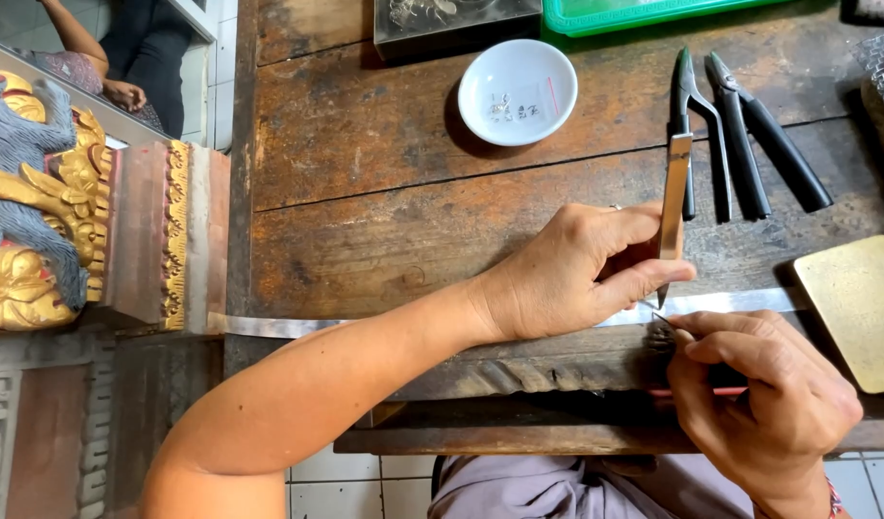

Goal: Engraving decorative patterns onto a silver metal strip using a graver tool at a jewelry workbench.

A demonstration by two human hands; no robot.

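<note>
My left hand (576,274) reaches across a worn wooden workbench (365,192) and grips steel tweezers (674,197), tips pointing down at a long thin metal strip (730,302) lying along the bench's front edge. My right hand (759,404) is closed just below the tweezer tips, pinching a thin pointed tool (665,322) against a small dark spot on the bench lip. A red stick shows under that hand.
A white dish (517,91) with tiny silver pieces sits at the back. Two black-handled pliers (749,135) lie at right, beside a brass plate (850,308). A green tray (634,13), a dark box and a gilded carving (38,202) stand around. Another person sits at top left.
</note>
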